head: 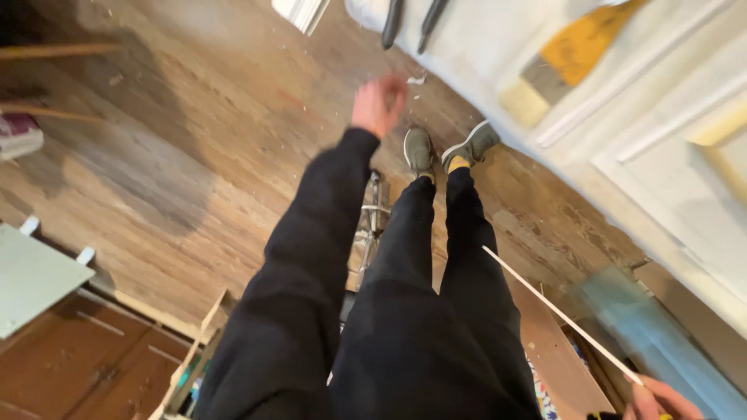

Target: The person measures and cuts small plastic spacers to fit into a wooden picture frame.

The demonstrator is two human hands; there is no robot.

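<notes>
I look straight down at my black trousers and grey shoes (420, 148) on a worn wooden floor (194, 140). My left hand (379, 103), blurred, hangs out in front on a black sleeve with its fingers loosely curled and nothing in it. My right hand (660, 400) shows at the bottom right corner. It grips the lower end of a thin white stick (560, 315) that slants up and left toward my right thigh.
A white panelled door (661, 132) lies flat at the right, with a yellow-handled brush (564, 66) and two dark tool handles (408, 23) on it. A wooden crate (198, 350) and brown cabinet (78, 358) sit bottom left, beside a pale green board (31, 276). Metal stool rungs (373, 225) show between my legs.
</notes>
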